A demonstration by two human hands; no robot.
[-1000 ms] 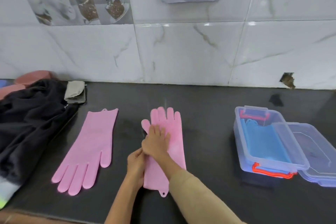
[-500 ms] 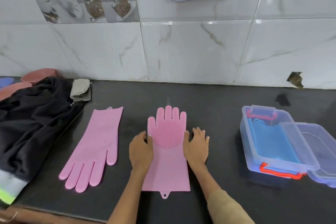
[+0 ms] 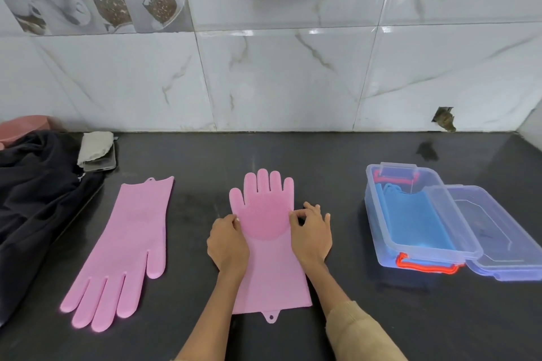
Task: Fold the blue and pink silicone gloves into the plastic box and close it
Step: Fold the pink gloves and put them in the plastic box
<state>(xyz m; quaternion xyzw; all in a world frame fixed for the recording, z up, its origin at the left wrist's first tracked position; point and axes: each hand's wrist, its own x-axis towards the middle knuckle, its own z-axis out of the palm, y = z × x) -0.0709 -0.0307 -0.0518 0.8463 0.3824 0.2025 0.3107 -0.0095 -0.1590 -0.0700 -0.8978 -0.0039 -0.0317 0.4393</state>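
Left hand (image 3: 228, 240) thumb and forefinger pinch the left edge of the centre pink glove (image 3: 268, 243); right hand (image 3: 312, 236) pinches its right edge, other fingers loosely curled. Glove lies flat, bristled palm up, fingers toward wall. Second pink glove (image 3: 123, 249) lies apart, left. Blue gloves (image 3: 416, 220), apparently folded, sit in open plastic box (image 3: 378, 231); lid (image 3: 504, 237) leans beside.

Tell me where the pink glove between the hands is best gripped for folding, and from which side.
Probably by its long side edges at palm level, one from each side. The middle glove lies flat, fingers towards the wall, so only its thin edges can be pinched. The left hand and right hand already sit at those edges.
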